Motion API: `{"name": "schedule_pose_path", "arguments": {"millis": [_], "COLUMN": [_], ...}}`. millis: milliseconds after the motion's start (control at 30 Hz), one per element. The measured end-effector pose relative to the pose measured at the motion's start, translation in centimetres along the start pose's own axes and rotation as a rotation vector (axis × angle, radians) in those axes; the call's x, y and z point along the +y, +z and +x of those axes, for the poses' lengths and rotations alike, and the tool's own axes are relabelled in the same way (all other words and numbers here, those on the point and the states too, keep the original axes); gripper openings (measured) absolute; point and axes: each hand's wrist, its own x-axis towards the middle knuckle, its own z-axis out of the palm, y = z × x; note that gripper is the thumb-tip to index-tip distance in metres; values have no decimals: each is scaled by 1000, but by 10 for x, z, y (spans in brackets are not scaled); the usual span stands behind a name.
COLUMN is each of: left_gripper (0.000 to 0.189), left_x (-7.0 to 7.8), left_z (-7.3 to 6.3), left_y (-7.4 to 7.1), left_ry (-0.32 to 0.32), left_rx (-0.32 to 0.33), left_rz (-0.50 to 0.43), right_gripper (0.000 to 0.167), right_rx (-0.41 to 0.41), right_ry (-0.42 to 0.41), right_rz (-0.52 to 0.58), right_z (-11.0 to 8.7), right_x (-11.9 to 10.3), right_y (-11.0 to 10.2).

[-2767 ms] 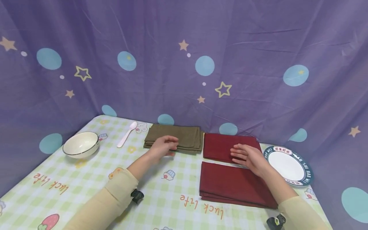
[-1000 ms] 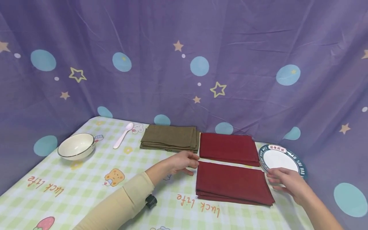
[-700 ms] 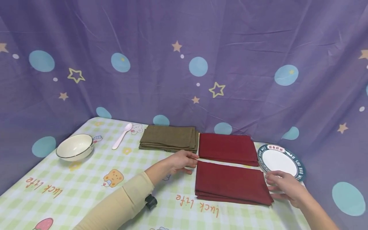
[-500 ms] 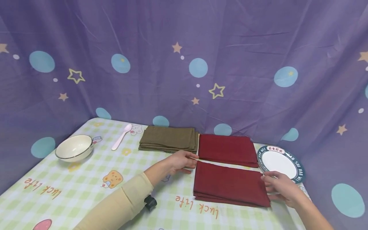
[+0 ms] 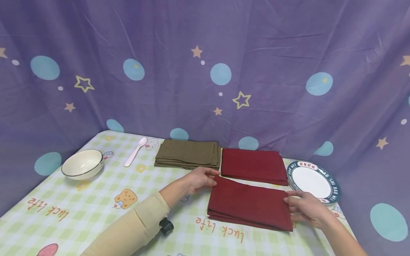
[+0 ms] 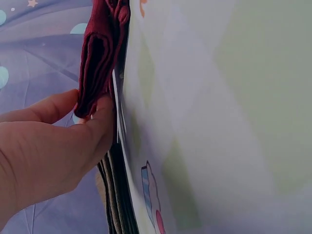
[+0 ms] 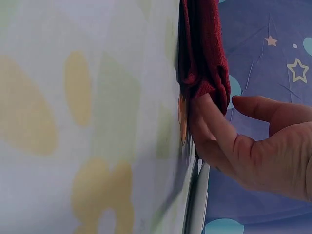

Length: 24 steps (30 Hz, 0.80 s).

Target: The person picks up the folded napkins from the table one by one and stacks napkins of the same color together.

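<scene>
The nearer of two folded dark red cloths (image 5: 251,204) lies at front right, its far left corner slightly raised. My left hand (image 5: 200,179) pinches that corner. In the left wrist view the thumb (image 6: 61,103) is against the top of the folds, with the fingers below. At the opposite end, my right hand (image 5: 305,208) has its fingers tucked under the cloth's edge. Its thumb (image 7: 253,105) stands right by the upper fold in the right wrist view. Just behind lies the second folded dark red cloth (image 5: 253,164).
Behind the left hand is a stack of folded olive-brown cloth (image 5: 187,153). A pink spoon (image 5: 136,152) and a white bowl (image 5: 84,164) with a dark rim are at left. The green-rimmed plate (image 5: 334,190) sits beyond the right hand. A purple curtain (image 5: 192,71) backs the checked tablecloth (image 5: 105,217).
Both hands came from above the rear cloths to the two ends of the nearer red cloth. It has since shifted left, with the right hand following, and its left corner has risen.
</scene>
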Motion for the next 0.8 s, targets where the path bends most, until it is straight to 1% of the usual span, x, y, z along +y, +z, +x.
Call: {"name": "schedule_pose_path", "arguments": {"millis": [100,267,367,467,633,800], "left_gripper": [49,45,45,45,44,42], "left_x": [-1,-4,-5,-5,-6,-7], "left_z": [-1,-1,-1,-1,-1,-1], "left_y": [0,0,1,1,0,0], "left_ry": [2,-3,-28,-57,-64,-57], "left_rx": [17,22,2,-27,-62,-107], "left_rz": [-2,-38,-80,-115,-108,-100], "right_gripper": [64,62,65,71,73,73], "right_rx": [-10,27,48,33,-19,-18], "right_ry": [-1,-2,9,19,13,-10], "right_rz": [8,7,28,54,68,83], "right_z": [1,2,4,6,11,12], "right_x": [-1,-1,0,1,3,3], "right_y": [2,5,6,7,8,8]}}
